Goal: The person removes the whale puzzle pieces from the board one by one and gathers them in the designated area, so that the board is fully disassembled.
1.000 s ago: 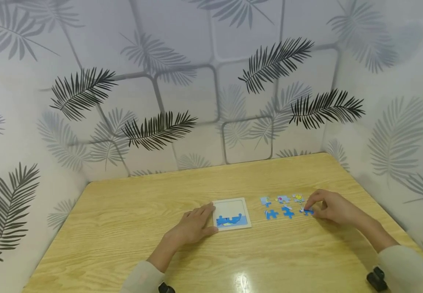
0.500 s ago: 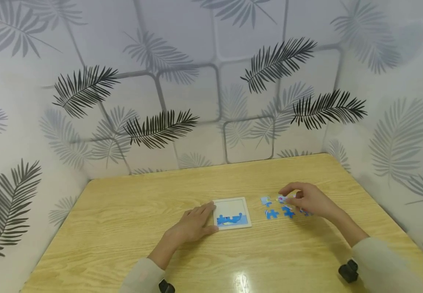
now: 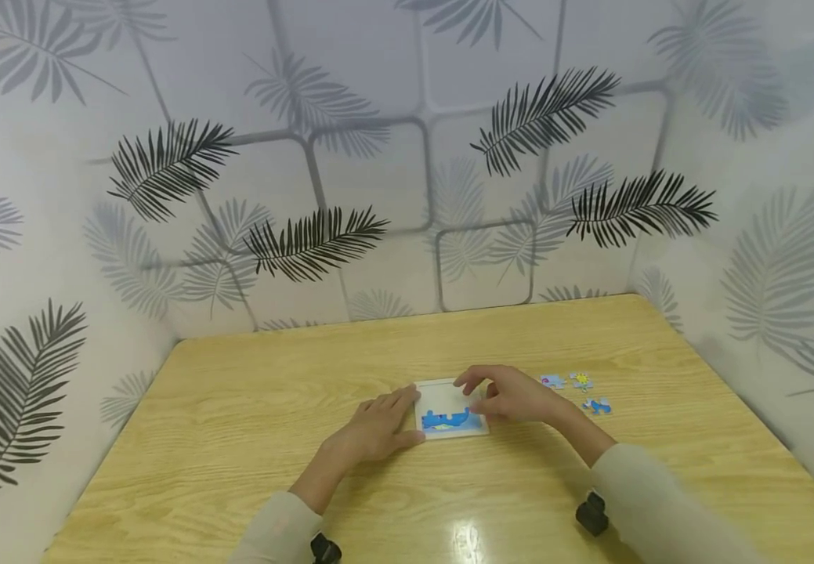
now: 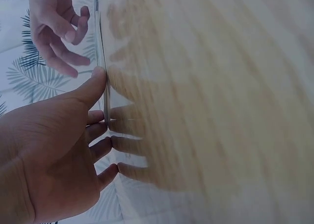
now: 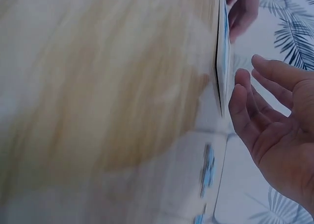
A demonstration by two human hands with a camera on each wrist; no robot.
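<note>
A white puzzle tray (image 3: 438, 395) lies flat on the table, its lower part filled with blue pieces (image 3: 452, 421) that show a blue animal. My left hand (image 3: 376, 427) rests at the tray's left side, fingers extended along the edge and thumb at the near corner. Over the tray's right side hovers my right hand (image 3: 512, 394), thumb and index finger apart. In the right wrist view nothing shows between the fingers of this right hand (image 5: 279, 121). Loose jigsaw pieces lie right of it: a pale blue one (image 3: 552, 381), one with a yellow sun (image 3: 580, 381) and a darker blue one (image 3: 597, 406).
The wooden table (image 3: 273, 392) reaches back to a wall (image 3: 371, 180) with a leaf pattern. My right hand and forearm cover the spot where other loose pieces lay. A dark device (image 3: 592, 513) sits at my right wrist, another (image 3: 325, 548) at the left.
My right hand has moved left, from the rightmost loose pieces, across the others, to over the tray. My left hand has stayed at the tray's side.
</note>
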